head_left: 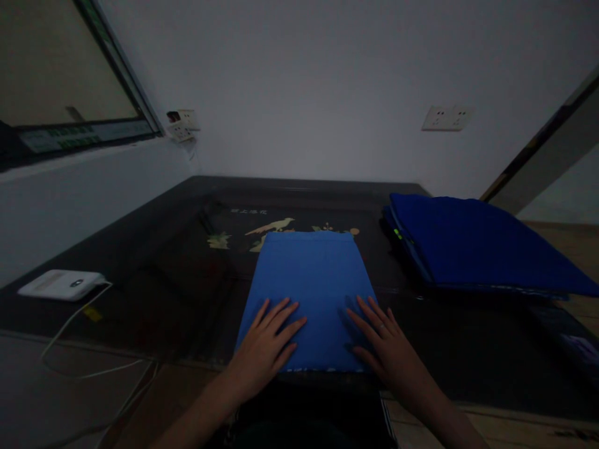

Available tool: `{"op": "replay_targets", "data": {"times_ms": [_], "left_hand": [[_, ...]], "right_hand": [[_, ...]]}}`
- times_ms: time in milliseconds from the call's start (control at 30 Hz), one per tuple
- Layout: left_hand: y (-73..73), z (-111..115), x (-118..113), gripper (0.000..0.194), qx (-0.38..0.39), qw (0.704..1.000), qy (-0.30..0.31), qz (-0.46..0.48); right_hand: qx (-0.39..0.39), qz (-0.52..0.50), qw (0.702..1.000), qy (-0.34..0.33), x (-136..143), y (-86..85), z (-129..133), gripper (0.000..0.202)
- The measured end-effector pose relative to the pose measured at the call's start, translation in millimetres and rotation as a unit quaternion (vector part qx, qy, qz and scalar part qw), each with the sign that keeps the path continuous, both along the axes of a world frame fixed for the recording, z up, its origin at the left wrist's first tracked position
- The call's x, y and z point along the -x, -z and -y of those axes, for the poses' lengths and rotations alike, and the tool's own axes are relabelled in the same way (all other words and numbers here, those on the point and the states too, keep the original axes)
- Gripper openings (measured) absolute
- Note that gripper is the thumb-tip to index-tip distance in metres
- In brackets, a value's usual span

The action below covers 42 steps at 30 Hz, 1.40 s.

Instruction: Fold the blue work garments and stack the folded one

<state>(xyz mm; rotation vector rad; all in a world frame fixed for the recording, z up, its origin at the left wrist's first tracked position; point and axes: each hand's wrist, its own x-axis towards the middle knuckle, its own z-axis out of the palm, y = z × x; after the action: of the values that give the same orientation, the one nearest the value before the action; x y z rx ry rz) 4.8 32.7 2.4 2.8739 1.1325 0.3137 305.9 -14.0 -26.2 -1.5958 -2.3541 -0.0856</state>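
A folded blue cloth (316, 280) lies flat on the dark table, its near edge close to the table's front edge. My left hand (269, 340) rests on its near left part, fingers spread and palm down. On the near right part lies my right hand (381, 337), also palm down with fingers apart and a ring on one finger. Neither hand grips the cloth. To the right sits a stack of darker blue folded cloth (477, 243), with a small bright green mark at its left side.
The dark glossy table (154, 268) carries a printed bird and flower pattern. A white power bank (63, 284) with a white cable (70, 321) sits at the left, the cable hanging over the front edge. Wall sockets (447, 118) are behind, and a window (70, 68) is at left.
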Motion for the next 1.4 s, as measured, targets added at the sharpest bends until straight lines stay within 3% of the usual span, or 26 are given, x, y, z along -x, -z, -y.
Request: {"op": "replay_targets", "data": {"times_ms": [167,467,733,867,933,1000,1100,1167,1233,1300,1400], "left_hand": [[4.6,8.6,-11.4,0.058,-0.005,1.0,-0.022,-0.007],[18.7,12.9,18.4,0.061,-0.048,0.995,-0.083,-0.021],[14.0,13.2,24.8,0.058,-0.047,0.995,-0.083,-0.027],[-0.4,2.1,15.6,0.04,-0.015,0.995,-0.101,0.002],[-12.4,-17.7,8.7,0.034,0.011,0.994,-0.105,0.031],[-23.5,-53.3,4.6,0.035,0.044,0.992,-0.095,0.065],[-30.7,-131.8,8.3,0.04,0.077,0.976,-0.155,0.13],[-28.4,-187.5,14.3,0.039,0.112,0.945,-0.239,0.193],[-23.3,-232.8,18.2,0.04,0.17,0.919,-0.267,0.237],[-17.9,-262.0,18.1,0.04,0.205,0.912,-0.249,0.253],[-11.8,-280.1,14.5,0.037,0.241,0.916,-0.192,0.256]], "right_hand": [[0.006,0.017,1.0,-0.006,3.8,7.2,3.5,0.063],[-0.037,0.048,0.998,0.014,4.4,16.7,3.8,0.059],[-0.028,0.035,0.999,0.016,5.6,21.4,4.1,0.06],[0.006,0.019,1.0,-0.004,3.0,6.7,1.7,0.056],[0.023,0.0,1.0,-0.016,-0.9,-9.6,-11.0,0.048],[0.036,-0.036,0.999,-0.01,-8.1,-27.5,-37.7,0.042],[0.066,-0.124,0.99,0.03,-25.5,-46.3,-103.2,0.04],[0.096,-0.186,0.975,0.074,-38.9,-50.5,-154.6,0.037],[0.132,-0.235,0.955,0.122,-49.7,-50.2,-201.6,0.036],[0.152,-0.259,0.945,0.132,-55.5,-48.2,-237.6,0.037],[0.16,-0.26,0.946,0.114,-55.7,-45.5,-269.6,0.037]]}}
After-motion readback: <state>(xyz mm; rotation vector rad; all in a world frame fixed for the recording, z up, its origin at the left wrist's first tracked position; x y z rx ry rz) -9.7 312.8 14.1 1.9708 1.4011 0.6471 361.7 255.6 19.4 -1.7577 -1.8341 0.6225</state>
